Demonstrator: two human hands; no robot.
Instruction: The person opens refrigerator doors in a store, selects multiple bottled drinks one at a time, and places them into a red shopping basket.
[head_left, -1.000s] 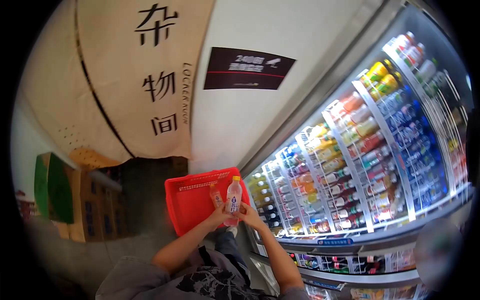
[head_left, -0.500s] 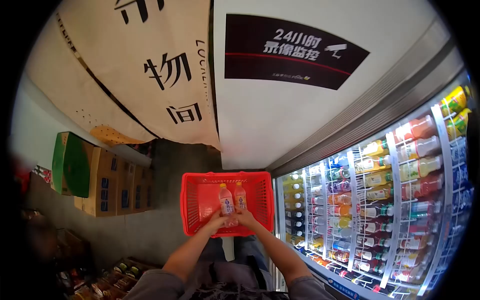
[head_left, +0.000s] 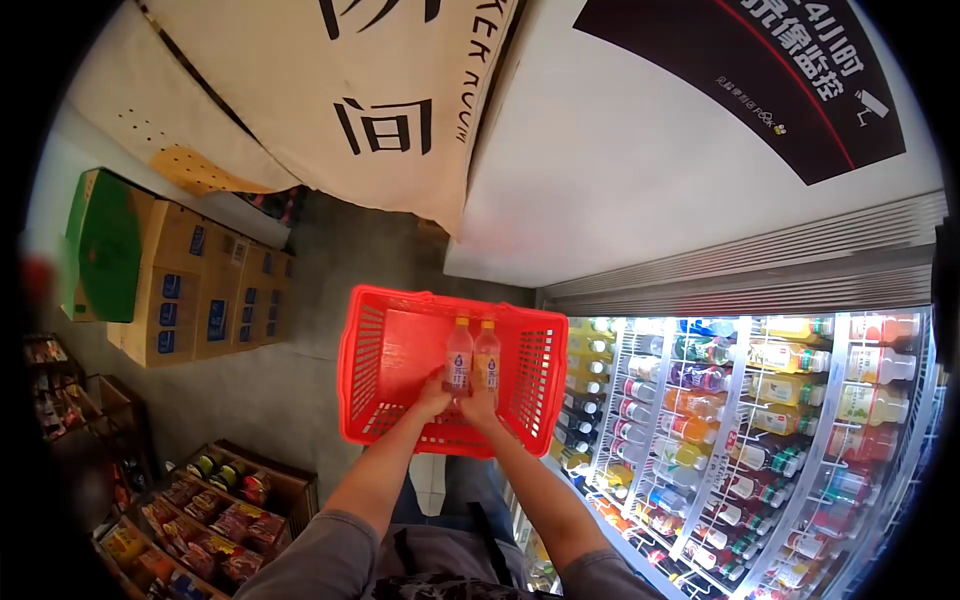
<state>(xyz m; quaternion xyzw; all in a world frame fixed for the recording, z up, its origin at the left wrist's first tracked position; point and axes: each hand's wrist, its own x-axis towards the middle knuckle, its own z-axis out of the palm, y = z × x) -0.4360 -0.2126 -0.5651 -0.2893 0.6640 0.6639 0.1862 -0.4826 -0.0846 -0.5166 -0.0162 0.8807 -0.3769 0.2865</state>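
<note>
Two clear bottles with yellow caps stand side by side over the red basket (head_left: 400, 320). My left hand (head_left: 433, 396) is closed round the lower part of the left bottle (head_left: 459, 355). Against the lower part of the right bottle (head_left: 487, 362) is my right hand (head_left: 479, 404), its fingers wrapped round it. Both bottles are upright in view, with white and blue labels facing me. The basket's floor shows to the left of them, and its slotted walls surround them.
A lit drinks cooler (head_left: 690, 400) lines the right side. Stacked cartons (head_left: 205, 290) and a green box (head_left: 105, 245) are at the left. Packaged snacks fill a wooden shelf (head_left: 290, 490) at lower left. A cloth curtain (head_left: 300, 80) hangs ahead beside a white wall (head_left: 600, 190).
The view has turned, so the wall sign is now at upper right and more snack shelving shows. The bottles have come closer together and stand more upright, still in my hands.
</note>
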